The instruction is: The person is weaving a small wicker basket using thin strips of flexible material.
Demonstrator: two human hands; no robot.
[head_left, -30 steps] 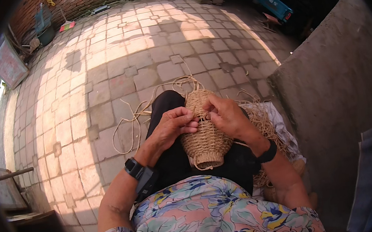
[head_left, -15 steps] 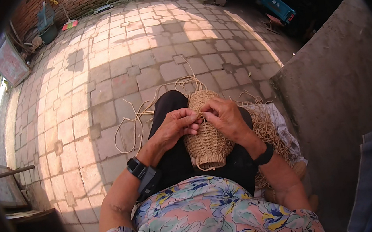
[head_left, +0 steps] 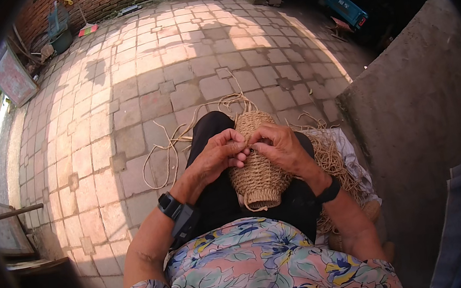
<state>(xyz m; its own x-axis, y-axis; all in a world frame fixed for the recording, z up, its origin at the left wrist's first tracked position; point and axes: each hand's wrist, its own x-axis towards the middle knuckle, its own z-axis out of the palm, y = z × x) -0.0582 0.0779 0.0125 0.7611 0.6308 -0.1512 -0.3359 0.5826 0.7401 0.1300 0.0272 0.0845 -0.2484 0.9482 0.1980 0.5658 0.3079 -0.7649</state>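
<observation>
Over the middle of a woven cord basket, the left hand and the right hand come close together, with bent fingers and the tips nearly touching; whether they pinch a strand, I cannot tell. The basket lies on the lap, upon black trousers, its round opening toward the body. Beyond its far end, loose cords spread over the paved floor. Beside the right leg, a heap of cord rests on a white sheet.

Black-trousered lap: woven basket resting there; paved floor: loose cord strands; white cloth: tangled cord heap
</observation>
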